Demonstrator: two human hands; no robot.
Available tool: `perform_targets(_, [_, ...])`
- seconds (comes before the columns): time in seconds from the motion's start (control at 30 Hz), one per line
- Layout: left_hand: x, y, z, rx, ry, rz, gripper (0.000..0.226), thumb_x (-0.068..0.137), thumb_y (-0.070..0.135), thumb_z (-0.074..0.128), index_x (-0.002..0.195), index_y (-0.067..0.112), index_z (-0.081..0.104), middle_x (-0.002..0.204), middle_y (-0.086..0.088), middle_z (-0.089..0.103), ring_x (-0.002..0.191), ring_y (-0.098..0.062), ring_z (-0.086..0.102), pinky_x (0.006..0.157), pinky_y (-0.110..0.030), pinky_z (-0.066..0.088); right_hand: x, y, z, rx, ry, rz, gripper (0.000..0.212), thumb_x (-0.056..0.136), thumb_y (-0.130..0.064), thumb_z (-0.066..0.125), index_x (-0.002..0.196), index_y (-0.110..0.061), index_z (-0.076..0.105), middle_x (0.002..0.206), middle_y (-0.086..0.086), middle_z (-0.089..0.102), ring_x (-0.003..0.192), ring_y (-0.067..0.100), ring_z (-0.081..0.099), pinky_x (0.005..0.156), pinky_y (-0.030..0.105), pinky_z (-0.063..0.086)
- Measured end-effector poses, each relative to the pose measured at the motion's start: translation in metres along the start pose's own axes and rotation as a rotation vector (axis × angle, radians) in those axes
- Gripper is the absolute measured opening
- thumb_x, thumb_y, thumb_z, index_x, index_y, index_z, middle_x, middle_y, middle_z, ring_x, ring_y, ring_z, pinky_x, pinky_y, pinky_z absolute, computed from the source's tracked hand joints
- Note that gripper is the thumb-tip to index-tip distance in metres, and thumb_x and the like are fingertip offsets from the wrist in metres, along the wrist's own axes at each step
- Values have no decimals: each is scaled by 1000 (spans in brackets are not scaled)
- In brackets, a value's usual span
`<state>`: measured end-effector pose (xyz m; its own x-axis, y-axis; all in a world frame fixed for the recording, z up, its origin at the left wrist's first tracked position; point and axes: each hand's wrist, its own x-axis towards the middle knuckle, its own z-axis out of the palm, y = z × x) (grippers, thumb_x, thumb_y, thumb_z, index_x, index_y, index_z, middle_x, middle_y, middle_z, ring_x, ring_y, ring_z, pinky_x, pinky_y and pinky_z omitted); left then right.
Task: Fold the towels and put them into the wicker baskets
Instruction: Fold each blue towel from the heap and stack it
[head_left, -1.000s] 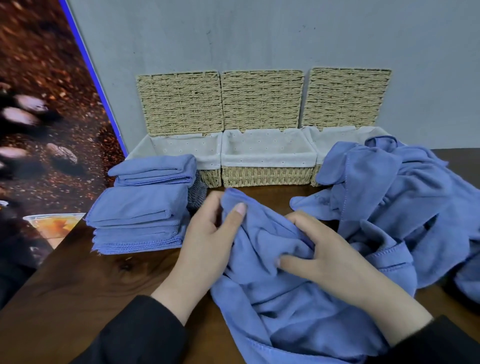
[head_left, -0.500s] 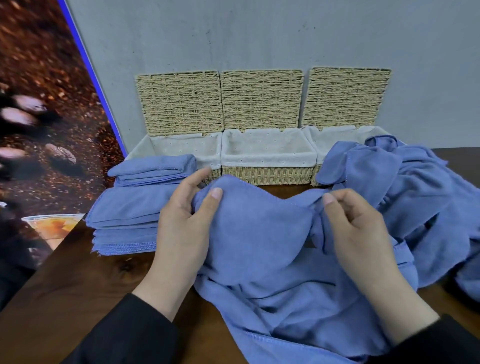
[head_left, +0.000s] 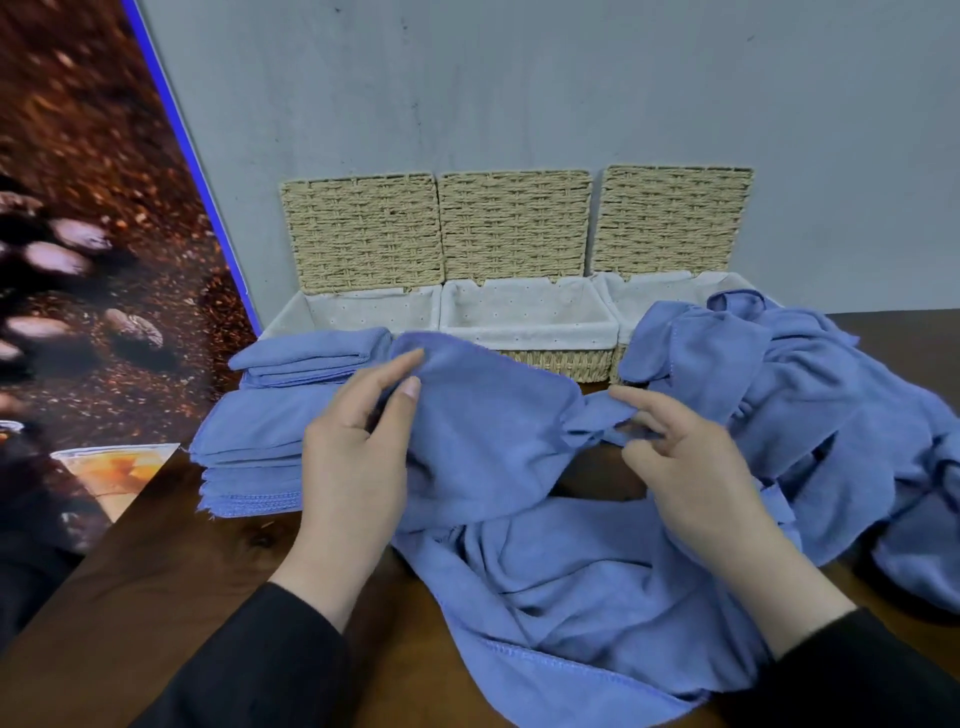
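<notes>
A blue towel is lifted off the wooden table in front of me, its lower part lying rumpled toward my body. My left hand pinches its left top corner between thumb and fingers. My right hand pinches the bunched right end of that top edge. Three wicker baskets with white liners and raised lids stand along the wall: left, middle and right. All three liners look bare inside.
A stack of folded blue towels sits at the left, in front of the left basket. A heap of unfolded blue towels covers the right side and overlaps the right basket's rim. The table's left edge runs diagonally.
Both hands have raised the towel from the table and drawn apart, stretching its top edge between them. My right hand shifted right and changed from pressing to pinching.
</notes>
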<state>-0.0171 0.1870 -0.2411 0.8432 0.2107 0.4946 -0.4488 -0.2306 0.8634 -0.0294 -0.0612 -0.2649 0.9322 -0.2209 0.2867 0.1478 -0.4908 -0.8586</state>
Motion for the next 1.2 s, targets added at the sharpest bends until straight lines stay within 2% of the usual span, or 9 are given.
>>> perform_targets(0.13, [20, 31, -21, 33, 70, 60, 24, 101, 18, 59, 102, 38, 72, 61, 19, 57, 53, -4, 44, 55, -31, 40, 3, -13, -18, -128, 78, -6, 18, 91, -12, 61, 79, -25, 65, 63, -2, 63, 57, 13, 52, 53, 27, 35])
perform_targets(0.27, [55, 51, -47, 131, 155, 127, 26, 100, 15, 58, 108, 34, 73, 69, 8, 57, 52, -1, 43, 53, -20, 38, 6, -48, -46, -35, 261, -42, 51, 102, -35, 56, 78, 9, 44, 73, 33, 49, 57, 29, 40, 49, 35, 30])
perform_targets(0.43, [85, 59, -63, 157, 147, 87, 28, 98, 13, 59, 106, 35, 74, 61, 0, 49, 53, -17, 34, 46, -26, 28, 3, -101, -70, 94, 415, -85, 58, 102, -45, 52, 74, 3, 36, 68, 11, 32, 56, 13, 26, 51, 34, 20])
perform_targets(0.6, [74, 61, -57, 135, -80, -58, 17, 97, 4, 59, 104, 9, 74, 57, -1, 58, 44, -13, 48, 41, -23, 40, -5, -108, -81, -26, 201, -94, 55, 101, -46, 53, 89, 8, 50, 72, 19, 41, 64, 18, 35, 57, 33, 22])
perform_targets(0.77, [54, 50, -51, 305, -373, -154, 14, 96, 5, 60, 93, 12, 72, 46, -6, 54, 39, -17, 45, 42, -23, 37, -4, -84, -77, -54, 37, 45, 53, 104, -38, 52, 76, 6, 42, 59, 11, 44, 49, 18, 40, 56, 32, 34])
perform_targets(0.93, [111, 55, -23, 93, -231, -222, 17, 99, 1, 54, 99, 6, 70, 83, -11, 69, 65, -19, 70, 63, -23, 59, 60, -82, -69, 200, 64, 129, 37, 107, -32, 48, 80, -8, 59, 68, 17, 64, 51, 18, 62, 63, 36, 56])
perform_targets(1.07, [179, 60, 1, 330, -300, -86, 54, 99, 12, 56, 151, 14, 43, 150, -9, 49, 134, -23, 52, 99, -30, 47, 124, -103, -64, 2, -82, 71, 30, 104, -27, 54, 132, -14, 56, 115, 12, 71, 100, 23, 70, 91, 43, 58])
perform_targets(1.13, [173, 60, 10, 529, -333, 15, 64, 100, 25, 58, 157, 17, 30, 153, -4, 46, 138, -20, 46, 103, -25, 37, 129, -95, -56, -320, -149, 62, 58, 100, -31, 61, 149, -10, 40, 118, 14, 68, 101, 31, 69, 91, 50, 57])
perform_targets(1.2, [141, 56, 19, 573, -357, 112, 55, 101, 29, 57, 152, 20, 40, 127, -4, 66, 117, -20, 61, 97, -29, 46, 110, -85, -44, -449, -249, -1, 47, 99, -32, 62, 141, -15, 48, 100, 14, 71, 84, 29, 66, 74, 32, 56])
